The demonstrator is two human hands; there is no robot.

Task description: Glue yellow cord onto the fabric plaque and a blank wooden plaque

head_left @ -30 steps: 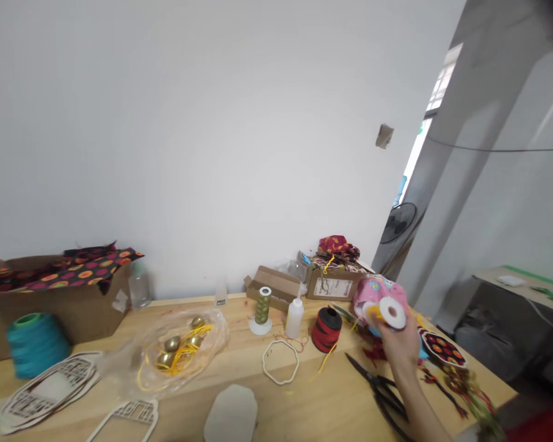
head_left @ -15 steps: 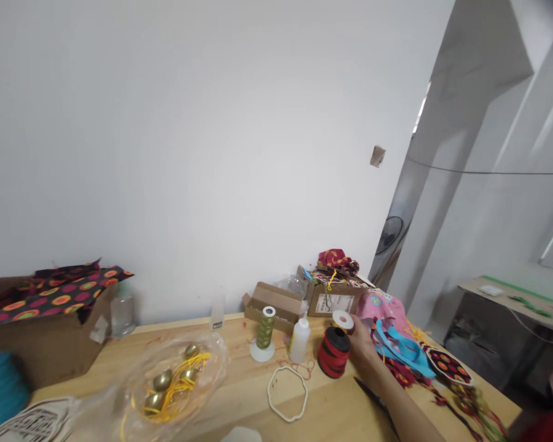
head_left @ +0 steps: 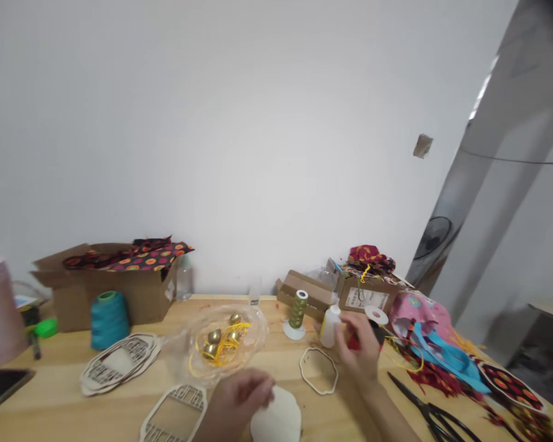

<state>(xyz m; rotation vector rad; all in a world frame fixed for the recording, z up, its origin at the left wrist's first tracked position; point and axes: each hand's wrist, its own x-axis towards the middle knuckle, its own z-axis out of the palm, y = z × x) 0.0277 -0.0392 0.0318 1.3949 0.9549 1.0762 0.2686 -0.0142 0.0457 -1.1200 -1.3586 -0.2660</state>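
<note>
right hand (head_left: 362, 355) at the white bottle (head_left: 330, 327) — grasp unclear; best grip its body squarely — left hand (head_left: 238, 396), fingers curled, hold unclear.

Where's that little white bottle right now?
In the head camera's view, the white bottle stands upright on the table, right of centre, between the green thread spool on its left and the right hand.

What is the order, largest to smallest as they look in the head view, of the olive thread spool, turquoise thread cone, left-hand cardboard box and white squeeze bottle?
1. Left-hand cardboard box
2. Turquoise thread cone
Below these, unranked: olive thread spool and white squeeze bottle, too alike to separate.
</note>
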